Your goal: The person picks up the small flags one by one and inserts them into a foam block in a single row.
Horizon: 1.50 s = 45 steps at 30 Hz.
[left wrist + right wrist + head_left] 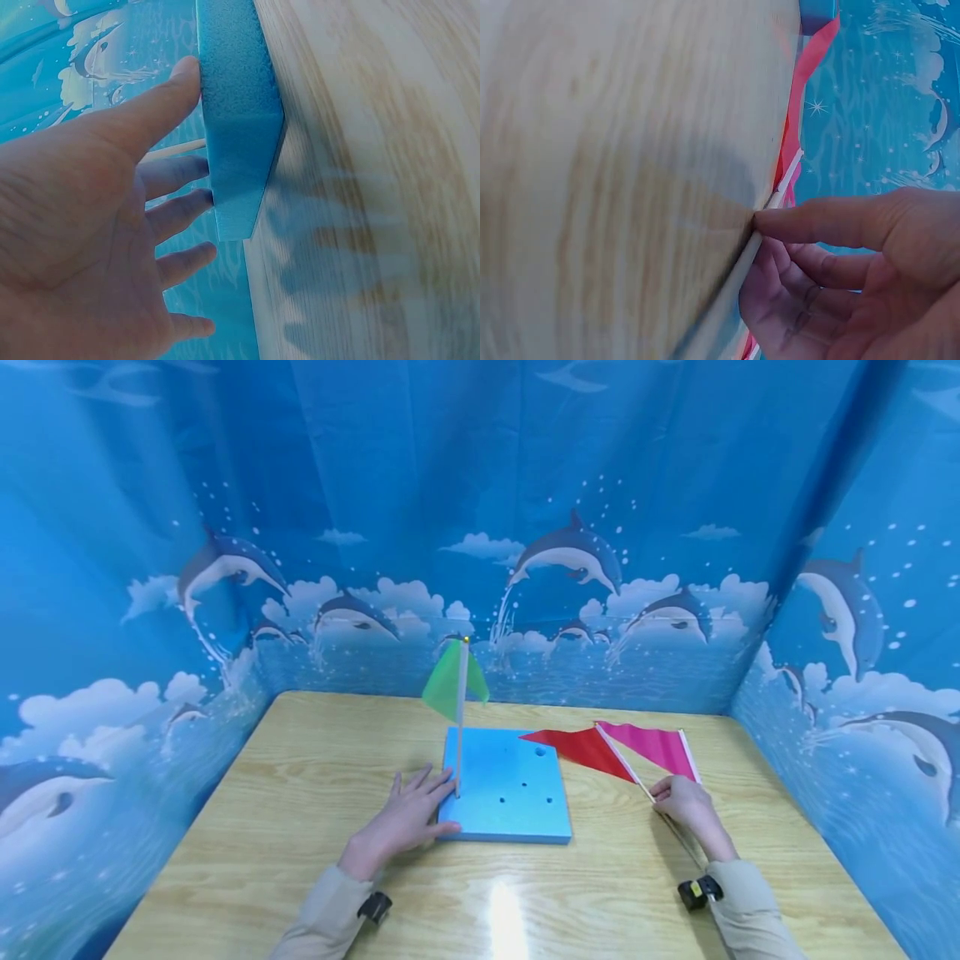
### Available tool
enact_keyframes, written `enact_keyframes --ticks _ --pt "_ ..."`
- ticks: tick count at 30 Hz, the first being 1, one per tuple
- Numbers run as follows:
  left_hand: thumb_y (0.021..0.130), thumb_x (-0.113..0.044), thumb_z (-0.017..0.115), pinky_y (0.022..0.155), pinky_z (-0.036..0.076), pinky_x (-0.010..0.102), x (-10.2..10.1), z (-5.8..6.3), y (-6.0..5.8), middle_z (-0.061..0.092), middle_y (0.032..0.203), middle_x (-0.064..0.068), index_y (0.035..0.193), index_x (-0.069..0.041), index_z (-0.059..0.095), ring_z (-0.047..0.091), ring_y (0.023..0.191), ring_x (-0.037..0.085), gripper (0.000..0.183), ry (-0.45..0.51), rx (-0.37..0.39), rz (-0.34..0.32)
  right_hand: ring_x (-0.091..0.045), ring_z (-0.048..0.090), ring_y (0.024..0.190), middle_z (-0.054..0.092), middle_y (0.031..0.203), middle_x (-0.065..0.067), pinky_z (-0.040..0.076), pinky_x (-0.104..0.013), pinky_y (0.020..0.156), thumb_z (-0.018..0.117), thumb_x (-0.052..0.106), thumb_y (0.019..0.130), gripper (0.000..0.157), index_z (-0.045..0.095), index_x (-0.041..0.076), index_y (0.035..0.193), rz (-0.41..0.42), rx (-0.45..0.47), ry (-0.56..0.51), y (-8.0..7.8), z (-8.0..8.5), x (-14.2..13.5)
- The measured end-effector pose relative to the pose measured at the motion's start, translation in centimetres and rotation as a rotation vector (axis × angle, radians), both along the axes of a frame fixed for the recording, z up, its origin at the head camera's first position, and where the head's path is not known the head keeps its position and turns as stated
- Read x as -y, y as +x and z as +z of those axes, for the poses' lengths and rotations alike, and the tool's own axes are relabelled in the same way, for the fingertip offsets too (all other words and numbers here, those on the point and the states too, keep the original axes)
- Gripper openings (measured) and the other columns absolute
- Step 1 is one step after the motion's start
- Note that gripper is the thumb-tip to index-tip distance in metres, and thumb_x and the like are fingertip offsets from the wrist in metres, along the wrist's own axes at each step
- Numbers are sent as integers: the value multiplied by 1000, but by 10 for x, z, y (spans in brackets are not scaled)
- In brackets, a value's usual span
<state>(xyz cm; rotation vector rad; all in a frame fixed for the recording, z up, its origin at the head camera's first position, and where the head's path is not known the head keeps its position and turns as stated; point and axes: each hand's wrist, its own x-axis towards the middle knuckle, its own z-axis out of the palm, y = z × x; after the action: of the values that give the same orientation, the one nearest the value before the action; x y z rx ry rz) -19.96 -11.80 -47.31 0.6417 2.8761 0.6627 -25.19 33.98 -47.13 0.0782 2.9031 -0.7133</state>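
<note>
A blue foam block [510, 768] with several small holes lies flat on the table. From its left side a green flag [448, 685] stands upright on a thin stick. My left hand [405, 818] has its fingers spread, with thumb and fingertips at the block's left edge; the left wrist view shows the thumb against the foam side [238, 90]. Thumb and fingers of my right hand [686, 806] pinch the stick [739, 270] of a red triangular flag [592, 753]. The red flag's tip overlaps the block's far right corner. Behind it lies a pink flag [654, 745], its stick partly hidden by my right hand.
The light wooden table [337, 752] is bounded at the back and sides by a blue curtain [480, 468] printed with dolphins. Camera bands sit on both wrists.
</note>
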Motion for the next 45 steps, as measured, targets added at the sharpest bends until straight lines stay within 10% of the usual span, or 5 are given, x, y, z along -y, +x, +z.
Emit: enact_keyframes --ticks 17,45 --pt "92 -45 71 116 5 75 1 1 -1 31 164 9 154 -11 44 17 153 41 75 8 5 5 -10 64 69 69 99 -26 60 -29 62 62 -3 94 35 57 -23 122 -59 -56 -424 6 16 24" --pt "92 -46 70 117 4 74 1 1 0 30 165 9 154 -12 43 16 154 39 76 -1 17 2 -11 71 82 66 110 -23 63 -27 73 66 -1 96 37 58 -12 130 -38 -238 -846 -3 48 126"
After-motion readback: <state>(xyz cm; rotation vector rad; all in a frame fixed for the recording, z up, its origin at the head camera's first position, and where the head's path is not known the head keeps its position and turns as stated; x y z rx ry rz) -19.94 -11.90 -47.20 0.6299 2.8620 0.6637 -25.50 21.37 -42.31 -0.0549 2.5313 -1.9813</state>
